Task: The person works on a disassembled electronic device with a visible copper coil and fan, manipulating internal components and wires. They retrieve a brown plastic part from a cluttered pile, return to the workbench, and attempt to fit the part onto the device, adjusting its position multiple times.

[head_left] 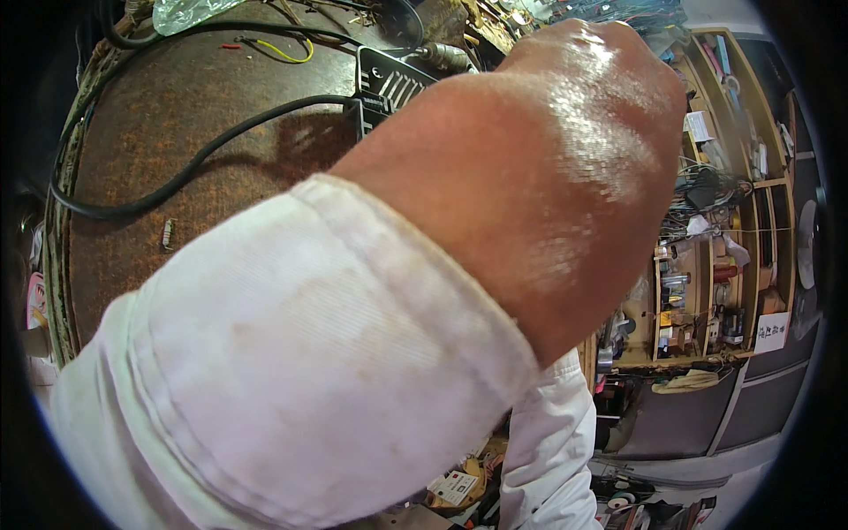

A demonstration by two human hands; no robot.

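Note:
My left hand (601,106) is very close to the view, its bare back and wrist filling the middle and upper right. Its fingers are turned away and hidden, so I cannot see whether they hold anything. A white sleeve (327,353) covers that forearm, which comes in from the lower left. Part of a black slotted housing (389,79) shows just beyond the wrist, with a thick black cable (212,155) running from it to the left. A second white sleeve (552,450), on my right arm, appears below; my right hand is hidden behind the left arm.
The worn brown tabletop (132,177) carries a small metallic cylinder (168,234) and a yellow wire (287,53). Clear plastic (190,13) lies at the far left edge. To the right stand wooden shelves (707,353) packed with small parts and wires.

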